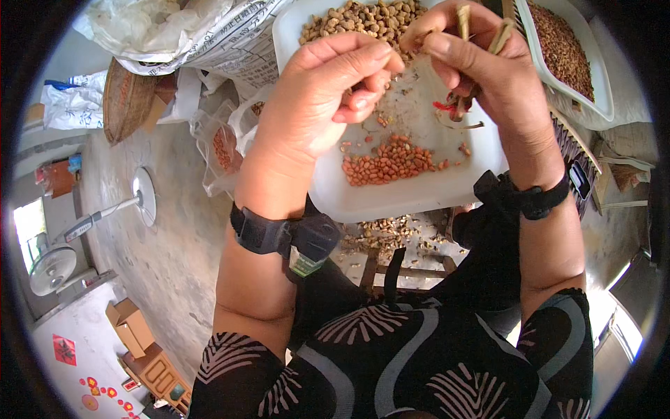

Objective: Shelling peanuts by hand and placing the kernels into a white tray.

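Observation:
My left hand (343,78) is raised over a white plastic tray (361,201), fingers curled inward; whether something small sits inside them is hidden. My right hand (481,65) grips a wooden pincer-like tool (463,22), whose two pale ends stick up between the fingers. Red binding (446,107) shows at its lower end, below the palm. Between right thumb and forefinger there seems to be a small brown piece, too covered to name. Unshelled peanuts (366,21) are heaped at the tray's far end. Shelled reddish peanut kernels (390,163) lie at the near end.
On the right stands another white tray (603,97) of brown bits, probably shells (565,52). A clear plastic bag (207,131) with kernels and a printed woven sack (230,47) are at left. Shell scraps (387,233) litter the floor below. Farther left is a standing fan (144,196).

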Motion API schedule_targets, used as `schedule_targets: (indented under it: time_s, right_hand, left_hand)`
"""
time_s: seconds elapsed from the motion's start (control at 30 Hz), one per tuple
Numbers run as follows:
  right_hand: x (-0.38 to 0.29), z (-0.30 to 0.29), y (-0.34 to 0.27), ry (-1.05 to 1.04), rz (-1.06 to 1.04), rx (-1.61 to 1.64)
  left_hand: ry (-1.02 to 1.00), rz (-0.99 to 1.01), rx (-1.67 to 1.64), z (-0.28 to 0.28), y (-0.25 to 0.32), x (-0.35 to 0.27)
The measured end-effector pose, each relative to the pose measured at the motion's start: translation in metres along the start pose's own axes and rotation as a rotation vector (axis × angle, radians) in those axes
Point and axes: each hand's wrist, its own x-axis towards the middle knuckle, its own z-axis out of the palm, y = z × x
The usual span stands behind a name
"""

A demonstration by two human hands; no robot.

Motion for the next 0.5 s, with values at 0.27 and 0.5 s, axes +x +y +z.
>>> schedule_targets:
  time_s: [0.27, 0.5]
  right_hand:
    - [-0.003, -0.027, 0.023, -0.421, -0.08, -0.349]
    - [-0.009, -0.028, 0.016, -0.381, -0.228, -0.687]
  left_hand:
    - [0.088, -0.009, 0.192, -0.011, 0.005, -0.007]
    - [-0.506, -0.147, 0.636, 0.0, 0.017, -0.033]
